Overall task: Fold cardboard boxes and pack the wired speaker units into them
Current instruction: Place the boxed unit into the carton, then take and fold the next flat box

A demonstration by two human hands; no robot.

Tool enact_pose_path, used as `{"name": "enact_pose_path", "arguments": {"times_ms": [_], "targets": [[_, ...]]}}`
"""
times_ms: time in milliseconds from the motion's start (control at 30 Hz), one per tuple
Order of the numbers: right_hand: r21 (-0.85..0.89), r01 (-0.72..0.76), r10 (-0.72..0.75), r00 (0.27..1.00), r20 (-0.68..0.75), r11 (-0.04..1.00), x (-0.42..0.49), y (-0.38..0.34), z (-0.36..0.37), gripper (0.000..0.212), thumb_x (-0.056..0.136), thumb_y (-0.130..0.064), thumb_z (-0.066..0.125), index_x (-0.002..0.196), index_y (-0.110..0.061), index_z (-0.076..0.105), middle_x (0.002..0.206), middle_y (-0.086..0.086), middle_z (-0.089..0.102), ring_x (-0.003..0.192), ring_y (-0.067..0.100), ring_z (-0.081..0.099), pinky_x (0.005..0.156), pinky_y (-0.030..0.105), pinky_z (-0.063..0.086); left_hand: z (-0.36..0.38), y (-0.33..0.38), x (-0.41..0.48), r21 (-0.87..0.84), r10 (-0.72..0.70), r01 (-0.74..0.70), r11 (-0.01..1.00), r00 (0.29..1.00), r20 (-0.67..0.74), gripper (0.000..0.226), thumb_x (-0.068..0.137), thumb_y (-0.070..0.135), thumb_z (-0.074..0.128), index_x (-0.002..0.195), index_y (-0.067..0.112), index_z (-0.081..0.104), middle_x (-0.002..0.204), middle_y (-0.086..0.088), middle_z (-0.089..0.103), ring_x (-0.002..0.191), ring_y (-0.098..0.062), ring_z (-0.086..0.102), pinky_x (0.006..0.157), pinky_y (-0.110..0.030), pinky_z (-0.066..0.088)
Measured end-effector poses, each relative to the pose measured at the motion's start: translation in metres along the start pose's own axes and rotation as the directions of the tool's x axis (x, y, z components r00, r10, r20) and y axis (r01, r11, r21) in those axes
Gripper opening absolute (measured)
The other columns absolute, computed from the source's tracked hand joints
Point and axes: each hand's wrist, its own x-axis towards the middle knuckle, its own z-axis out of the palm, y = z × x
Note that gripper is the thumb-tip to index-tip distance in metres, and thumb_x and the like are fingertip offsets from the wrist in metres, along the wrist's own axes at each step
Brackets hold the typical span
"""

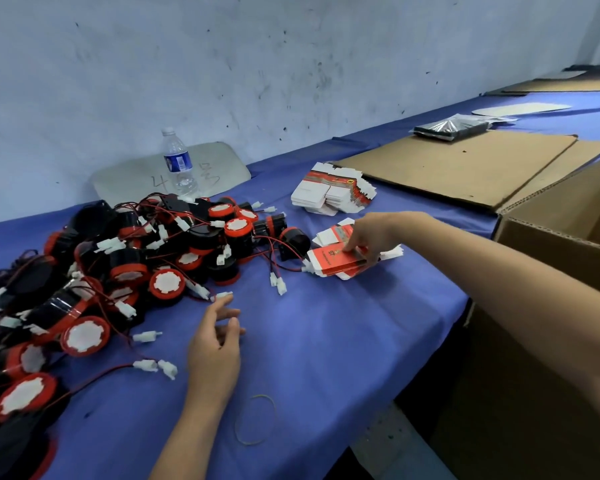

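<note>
At far left, heaped on the blue-covered desk [326, 341]: a tangled pile of speaker units [118, 265], black bodies with red rims and white centres, red and black wires and white plugs trailing out over the cloth. Behind the pile, against the wall, a water bottle [178, 161] upright in front of a grey board [222, 161] with marks on it. Next along, just right of the pile, the left hand [219, 337]: low over the cloth, fingers relaxed and loosely spread, gripping nothing, index tip close to one loose white connector [222, 295]; touching or not, cannot tell. Nearer the desk edge, a thin rubber band [257, 420] lying loose. Past mid-desk, two lots of flat printed box blanks: a far stack [333, 192] toward the wall, fanned out, and a near stack [336, 263], red-faced, just beside the outermost speaker wires. On that near stack, the right hand [368, 237]: fingers curled down on the top blank, thumb at the near edge, seemingly pinching up one blank or a few. Farther right, brown cardboard sheets [465, 168] flat on the desk with a black packet [451, 128] at the back corner, then a large carton [551, 244] at the desk end, inside hidden. By the look of it, barely begun: no folded box anywhere in view, no unit seen packed, the whole pile yet to go. Step in hand, probably: taking a blank to fold.
</note>
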Motion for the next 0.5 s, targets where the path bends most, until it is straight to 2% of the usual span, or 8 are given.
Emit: {"name": "enact_pose_path", "arguments": {"times_ms": [133, 200, 233, 267, 333, 367, 400, 500], "targets": [[0.062, -0.006, 0.006, 1.0, -0.007, 0.998, 0.001, 0.0, -0.004, 0.045, 0.087, -0.013, 0.06, 0.13, -0.025, 0.059, 0.112, -0.001, 0.06, 0.092, 0.016, 0.048, 0.077, 0.028, 0.04, 0.0, 0.0, 0.0, -0.005, -0.014, 0.014, 1.0, 1.0, -0.001, 0.035, 0.097, 0.007, 0.049, 0.12, 0.033, 0.056, 0.101, 0.011, 0.063, 0.075, -0.003, 0.066, 0.074, -0.035, 0.054], [0.138, 0.0, 0.021, 0.988, -0.153, 0.99, 0.001, 0.002, -0.006, 0.027, 0.09, -0.011, 0.052, 0.112, -0.017, 0.068, 0.106, 0.005, 0.067, 0.087, 0.022, 0.053, 0.077, 0.033, 0.045, 0.0, -0.001, 0.0, -0.003, -0.017, 0.017, 1.0, 1.0, 0.004, 0.036, 0.097, 0.007, 0.049, 0.119, 0.034, 0.056, 0.101, 0.011, 0.063, 0.076, -0.003, 0.066, 0.072, -0.032, 0.053], [0.197, -0.002, 0.06, 0.955, -0.291, 0.98, -0.001, 0.004, -0.008, 0.023, 0.092, -0.011, 0.05, 0.106, -0.016, 0.068, 0.105, 0.008, 0.068, 0.089, 0.025, 0.056, 0.079, 0.035, 0.048, -0.001, -0.001, 0.0, 0.0, -0.019, 0.019, 1.0, 1.0, 0.008, 0.036, 0.097, 0.008, 0.049, 0.119, 0.035, 0.056, 0.101, 0.012, 0.063, 0.076, -0.003, 0.066, 0.07, -0.03, 0.052], [0.277, -0.006, 0.134, 0.884, -0.447, 0.961, -0.002, 0.007, -0.011, 0.025, 0.092, -0.009, 0.048, 0.106, -0.015, 0.068, 0.105, 0.01, 0.069, 0.093, 0.028, 0.058, 0.08, 0.038, 0.049, -0.001, -0.001, 0.0, 0.001, -0.021, 0.021, 1.0, 1.0, 0.011, 0.036, 0.097, 0.008, 0.049, 0.12, 0.035, 0.056, 0.101, 0.012, 0.063, 0.076, -0.003, 0.066, 0.068, -0.027, 0.05], [0.473, 0.032, 0.331, 0.671, -0.663, 0.881, -0.005, 0.017, -0.015, 0.035, 0.091, -0.002, 0.043, 0.114, -0.015, 0.066, 0.109, 0.011, 0.068, 0.099, 0.033, 0.058, 0.079, 0.039, 0.049, 0.0, -0.001, 0.0, 0.004, -0.023, 0.023, 1.0, 1.0, 0.009, 0.037, 0.097, 0.008, 0.049, 0.119, 0.036, 0.056, 0.101, 0.012, 0.063, 0.076, -0.004, 0.066, 0.066, -0.024, 0.047], [0.555, 0.069, 0.414, 0.592, -0.692, 0.829, -0.006, 0.02, -0.015, 0.039, 0.09, 0.001, 0.041, 0.117, -0.015, 0.065, 0.109, 0.011, 0.068, 0.099, 0.034, 0.058, 0.077, 0.037, 0.048, 0.0, -0.001, 0.0, 0.006, -0.024, 0.024, 1.0, 1.0, 0.008, 0.037, 0.097, 0.007, 0.048, 0.118, 0.036, 0.056, 0.1, 0.012, 0.063, 0.076, -0.005, 0.066, 0.065, -0.023, 0.046], [0.609, 0.098, 0.468, 0.548, -0.693, 0.787, -0.006, 0.022, -0.014, 0.041, 0.091, 0.002, 0.039, 0.119, -0.014, 0.064, 0.109, 0.012, 0.068, 0.098, 0.034, 0.058, 0.075, 0.035, 0.046, 0.0, 0.0, 0.0, 0.006, -0.024, 0.024, 1.0, 1.0, 0.008, 0.037, 0.097, 0.006, 0.048, 0.117, 0.037, 0.056, 0.1, 0.012, 0.064, 0.076, -0.006, 0.066, 0.066, -0.024, 0.046], [0.659, 0.169, 0.502, 0.519, -0.692, 0.733, -0.005, 0.024, -0.007, 0.036, 0.093, 0.001, 0.039, 0.115, -0.012, 0.064, 0.104, 0.012, 0.068, 0.093, 0.033, 0.059, 0.07, 0.032, 0.043, 0.0, 0.002, 0.001, 0.024, -0.007, 0.007, 1.0, 1.0, 0.009, 0.04, 0.096, 0.005, 0.049, 0.111, 0.041, 0.055, 0.099, 0.012, 0.064, 0.075, -0.006, 0.066, 0.069, -0.027, 0.049]]}}
